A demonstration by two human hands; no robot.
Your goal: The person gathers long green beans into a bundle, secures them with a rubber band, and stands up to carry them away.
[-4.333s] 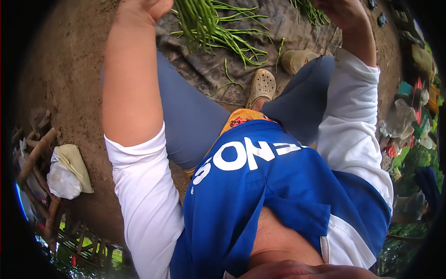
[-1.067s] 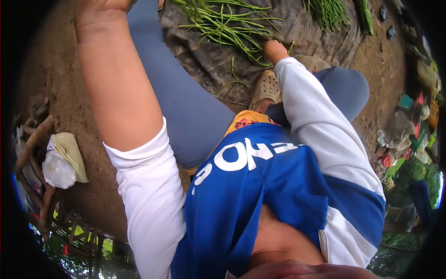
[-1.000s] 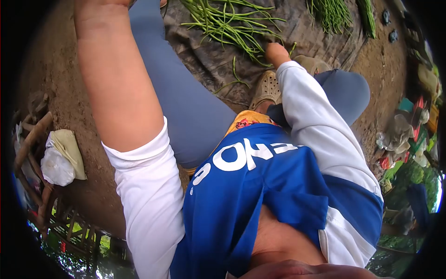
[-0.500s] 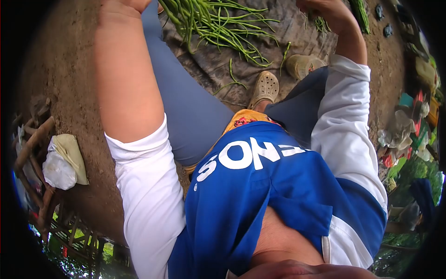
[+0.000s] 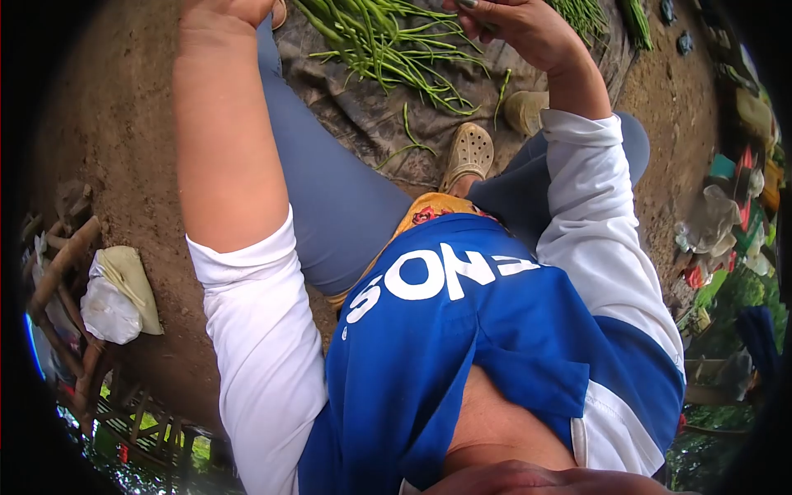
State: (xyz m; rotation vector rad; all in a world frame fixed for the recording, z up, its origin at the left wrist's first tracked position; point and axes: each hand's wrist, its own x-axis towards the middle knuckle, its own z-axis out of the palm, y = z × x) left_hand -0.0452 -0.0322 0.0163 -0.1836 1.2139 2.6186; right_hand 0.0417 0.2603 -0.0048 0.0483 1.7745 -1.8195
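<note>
My left hand [image 5: 224,10] is at the top left edge, partly cut off, closed on the near end of a bunch of long green beans [image 5: 363,29]; its grip lies mostly outside the view. The beans fan out to the right over a dark, creased sheet [image 5: 351,111]. My right hand [image 5: 507,23] is at the top, right of the bunch, with thumb and fingers drawn together; what they hold, if anything, I cannot make out. A single bean [image 5: 502,99] lies below this hand, and another thin one [image 5: 406,124] lies nearer my foot.
Two more green bundles [image 5: 582,18] [image 5: 635,23] lie at the top right. My beige clogs [image 5: 472,150] rest on the sheet between my bent knees. A white and yellow bag [image 5: 115,293] sits on bare soil beside wooden poles [image 5: 62,260] at left. Plastic litter [image 5: 714,223] lies at right.
My right hand reached down by the bean tips, then lifted away right, and now is back left near the bunch. My left hand has shifted slightly right along with the beans.
</note>
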